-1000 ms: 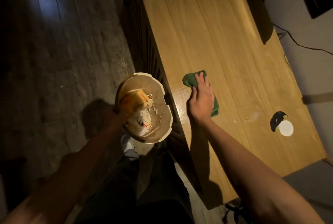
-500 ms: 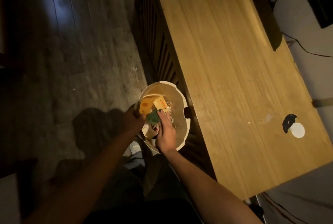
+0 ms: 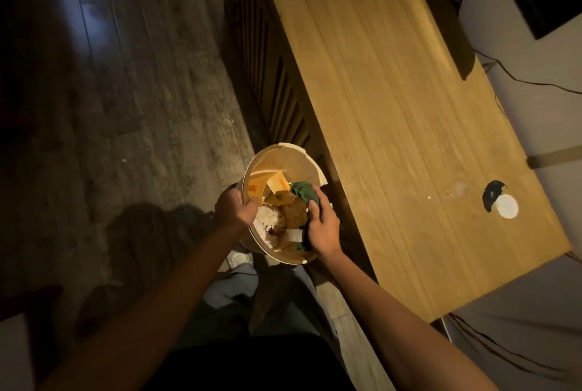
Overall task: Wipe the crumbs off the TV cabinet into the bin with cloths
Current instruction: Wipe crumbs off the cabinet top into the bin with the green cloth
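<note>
The left hand [image 3: 236, 208] grips the left rim of the round bin [image 3: 285, 156], held just left of the wooden TV cabinet [image 3: 393, 126]. The right hand [image 3: 322, 223] is closed around a green cloth [image 3: 305, 196] over the bin's right side, above paper scraps; a few pale crumbs [image 3: 447, 193] lie on the cabinet's near right part

Left hand [image 3: 236, 209] gripping the near-left rim of the round bin [image 3: 285, 156], held just beside the front edge of the wooden TV cabinet [image 3: 393, 113]. Right hand [image 3: 322, 223] inside the bin's mouth, fingers closed around a bunched green cloth [image 3: 304, 195], over yellow wrappers [image 3: 278, 182] and crumpled paper [image 3: 271, 222]. A few pale crumbs [image 3: 447, 193] on the cabinet top, near a white round lid [image 3: 506, 206] at the far right end.
</note>
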{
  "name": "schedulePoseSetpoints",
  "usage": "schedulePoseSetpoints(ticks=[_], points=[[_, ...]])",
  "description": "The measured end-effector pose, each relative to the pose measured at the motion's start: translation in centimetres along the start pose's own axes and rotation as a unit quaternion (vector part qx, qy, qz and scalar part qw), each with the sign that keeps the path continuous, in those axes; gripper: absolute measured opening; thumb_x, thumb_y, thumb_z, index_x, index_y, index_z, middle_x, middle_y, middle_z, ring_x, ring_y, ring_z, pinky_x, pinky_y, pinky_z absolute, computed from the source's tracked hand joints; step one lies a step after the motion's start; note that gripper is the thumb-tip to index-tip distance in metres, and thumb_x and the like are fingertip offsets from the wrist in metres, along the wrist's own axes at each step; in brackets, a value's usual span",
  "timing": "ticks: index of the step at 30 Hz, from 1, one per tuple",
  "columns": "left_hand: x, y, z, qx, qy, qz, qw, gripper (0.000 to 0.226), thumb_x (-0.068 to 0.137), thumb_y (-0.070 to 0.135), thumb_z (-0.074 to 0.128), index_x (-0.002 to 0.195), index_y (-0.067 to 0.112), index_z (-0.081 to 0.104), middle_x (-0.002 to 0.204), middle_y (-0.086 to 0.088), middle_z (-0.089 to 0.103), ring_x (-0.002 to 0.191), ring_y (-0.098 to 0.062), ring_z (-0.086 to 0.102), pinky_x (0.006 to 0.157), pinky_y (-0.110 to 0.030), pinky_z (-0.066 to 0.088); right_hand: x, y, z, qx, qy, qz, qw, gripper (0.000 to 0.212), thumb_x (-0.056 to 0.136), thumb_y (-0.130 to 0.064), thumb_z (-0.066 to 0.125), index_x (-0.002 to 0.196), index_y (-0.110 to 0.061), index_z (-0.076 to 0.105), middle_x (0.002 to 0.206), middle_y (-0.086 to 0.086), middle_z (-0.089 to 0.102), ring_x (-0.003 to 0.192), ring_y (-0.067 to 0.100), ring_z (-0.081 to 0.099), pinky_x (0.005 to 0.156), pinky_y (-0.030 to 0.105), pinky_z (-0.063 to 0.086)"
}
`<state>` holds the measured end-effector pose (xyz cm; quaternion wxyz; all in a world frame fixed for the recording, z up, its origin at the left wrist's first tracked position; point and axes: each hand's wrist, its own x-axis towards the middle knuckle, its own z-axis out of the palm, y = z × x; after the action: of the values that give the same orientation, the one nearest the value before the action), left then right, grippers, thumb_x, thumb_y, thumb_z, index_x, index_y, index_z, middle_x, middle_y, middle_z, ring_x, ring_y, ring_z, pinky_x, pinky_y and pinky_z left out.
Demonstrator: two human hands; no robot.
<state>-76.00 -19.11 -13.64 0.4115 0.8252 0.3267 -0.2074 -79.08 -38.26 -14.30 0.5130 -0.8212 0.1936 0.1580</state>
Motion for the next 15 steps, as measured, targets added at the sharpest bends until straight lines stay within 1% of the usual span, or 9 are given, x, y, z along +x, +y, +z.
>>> schedulePoseSetpoints(ticks=[2,3,5,6,7,9,10,12,15], points=[[-0.3,0.1,0.4,-0.019,-0.010,-0.004,1.000,0.022,0.087,0.026,0.070,0.073,0.016,0.057,0.080,-0.007,0.066,0.079,-0.028,0.064,0.063,-0.028,0.041,-0.1,0.0,-0.8,0.000,0.007,-0.003,1.000,0.043,0.111,-0.021,0.040,0.154,-0.028,0.043,0.147,-0.003,0.056,0.131,0.005,0.049,0.105,0.018,0.037],[-0.4,0.2,0.7,-0.026,-0.014,-0.006,1.000,0.025,0.087,0.025,0.070,0.070,0.016,0.054,0.077,-0.006,0.065,0.078,-0.028,0.063,0.064,-0.028,0.042,-0.2,0.0,-1.2,0.001,0.010,-0.005,1.000,0.043,0.111,-0.022,0.040,0.153,-0.028,0.043,0.143,-0.007,0.056,0.124,-0.001,0.050,0.101,0.012,0.038],[-0.6,0.3,1.0,-0.031,-0.015,-0.009,0.999,0.026,0.086,0.027,0.071,0.069,0.017,0.054,0.075,-0.005,0.063,0.074,-0.026,0.061,0.063,-0.028,0.043,-0.4,-0.2,-2.0,0.000,0.022,-0.013,1.000,0.042,0.111,-0.021,0.041,0.152,-0.027,0.044,0.135,-0.012,0.057,0.112,-0.010,0.053,0.093,0.003,0.039],[-0.7,0.3,1.0,-0.033,-0.013,-0.008,0.999,0.027,0.086,0.028,0.071,0.069,0.018,0.053,0.073,-0.003,0.062,0.072,-0.025,0.060,0.060,-0.028,0.043,-0.5,-0.4,-2.5,0.002,0.029,-0.019,0.999,0.042,0.111,-0.019,0.041,0.152,-0.024,0.045,0.135,-0.012,0.057,0.114,-0.009,0.054,0.097,0.006,0.042],[-0.9,0.3,1.1,-0.036,-0.011,-0.011,0.999,0.029,0.086,0.029,0.072,0.068,0.019,0.052,0.071,-0.002,0.060,0.071,-0.025,0.060,0.058,-0.027,0.044,-0.6,-0.6,-3.1,0.008,0.036,-0.027,0.999,0.041,0.110,-0.017,0.042,0.151,-0.021,0.046,0.139,-0.009,0.057,0.120,-0.004,0.054,0.104,0.015,0.044],[-1.1,0.2,1.2,-0.036,-0.010,-0.023,0.999,0.029,0.086,0.032,0.071,0.069,0.020,0.050,0.072,-0.003,0.062,0.071,-0.026,0.064,0.061,-0.030,0.052,-0.7,-1.1,-4.3,0.023,0.056,-0.044,0.997,0.041,0.110,-0.013,0.043,0.151,-0.015,0.048,0.146,0.001,0.057,0.135,0.012,0.052,0.114,0.030,0.042],[-1.2,0.2,1.3,-0.030,-0.006,-0.027,0.999,0.029,0.086,0.034,0.071,0.071,0.020,0.052,0.075,-0.005,0.064,0.074,-0.028,0.066,0.063,-0.032,0.055,-0.7,-1.3,-5.0,0.030,0.066,-0.049,0.996,0.041,0.110,-0.012,0.043,0.150,-0.013,0.049,0.148,0.003,0.057,0.137,0.016,0.050,0.116,0.032,0.040],[-1.6,0.3,1.6,-0.020,0.013,-0.023,0.999,0.025,0.087,0.033,0.071,0.074,0.017,0.056,0.079,-0.007,0.065,0.080,-0.032,0.068,0.058,-0.029,0.049,-0.4,-1.7,-6.8,0.038,0.087,-0.055,0.994,0.041,0.109,-0.012,0.043,0.150,-0.013,0.049,0.149,0.004,0.056,0.139,0.017,0.050,0.116,0.030,0.038],[-2.3,0.6,2.5,-0.008,0.041,-0.027,0.999,0.025,0.090,0.030,0.070,0.097,0.007,0.065,0.093,-0.012,0.066,0.086,-0.029,0.064,0.067,-0.032,0.047,0.6,-2.2,-10.4,0.064,0.135,-0.055,0.987,0.042,0.109,-0.012,0.043,0.151,-0.012,0.049,0.150,0.005,0.055,0.140,0.017,0.048,0.120,0.037,0.037]])
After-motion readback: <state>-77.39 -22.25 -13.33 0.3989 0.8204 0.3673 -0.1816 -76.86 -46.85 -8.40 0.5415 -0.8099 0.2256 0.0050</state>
